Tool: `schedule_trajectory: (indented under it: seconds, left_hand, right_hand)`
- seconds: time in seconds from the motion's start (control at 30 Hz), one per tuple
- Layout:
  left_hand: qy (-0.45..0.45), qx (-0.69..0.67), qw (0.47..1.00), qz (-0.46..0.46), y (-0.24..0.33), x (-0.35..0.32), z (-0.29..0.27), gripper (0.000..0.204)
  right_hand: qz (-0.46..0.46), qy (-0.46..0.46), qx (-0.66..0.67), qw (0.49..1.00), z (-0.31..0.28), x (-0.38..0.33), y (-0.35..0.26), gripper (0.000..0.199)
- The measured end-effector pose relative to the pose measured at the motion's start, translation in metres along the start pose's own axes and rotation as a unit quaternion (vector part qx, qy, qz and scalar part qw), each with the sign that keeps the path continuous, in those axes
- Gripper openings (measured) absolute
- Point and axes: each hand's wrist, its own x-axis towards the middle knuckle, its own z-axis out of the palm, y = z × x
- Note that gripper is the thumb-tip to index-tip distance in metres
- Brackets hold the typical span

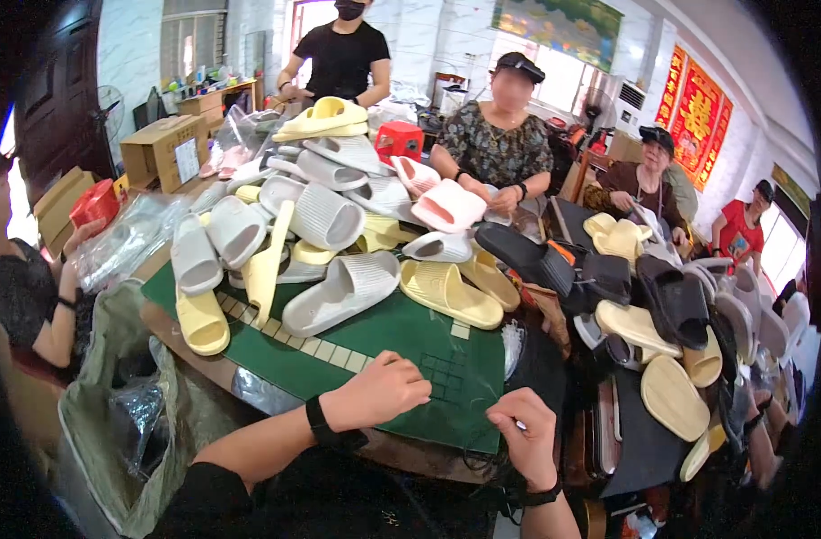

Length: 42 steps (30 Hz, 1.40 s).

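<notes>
My left hand [384, 388] rests curled and empty on the green felt table mat [410, 346]; my right hand [523, 433] pinches something small. I'd reach gently for the nearest grey ribbed foam slipper [343, 292].

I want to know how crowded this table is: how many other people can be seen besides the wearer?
5. One in a black top stands at the far end, one in a patterned top sits beside, two more sit right, and an arm shows at left. Others may be hidden.

Head camera looks down, close over table [428, 346].
</notes>
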Motion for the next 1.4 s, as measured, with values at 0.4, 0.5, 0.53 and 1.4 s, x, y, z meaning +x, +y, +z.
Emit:
schedule_trajectory:
  seconds: [0.4, 0.5, 0.53, 1.4]
  left_hand:
    - [-0.003, -0.104, 0.991, -0.082, -0.023, -0.015, 0.014, 0.015]
    - [-0.007, -0.102, 0.991, -0.088, -0.035, -0.004, 0.013, 0.029]
    - [-0.007, -0.118, 0.99, -0.078, -0.035, 0.008, 0.01, 0.033]
    - [-0.114, -0.557, 0.811, -0.139, -0.094, 0.032, 0.072, 0.034]
  right_hand:
    - [0.216, 0.07, 0.059, 0.972, -0.009, -0.038, 0.024, 0.01]
    - [0.245, 0.064, 0.019, 0.967, -0.005, -0.04, 0.032, 0.011]
    - [0.264, 0.069, 0.012, 0.962, -0.008, -0.046, 0.038, 0.011]
    - [0.199, -0.009, -0.142, 0.97, 0.041, 0.003, 0.059, 0.008]
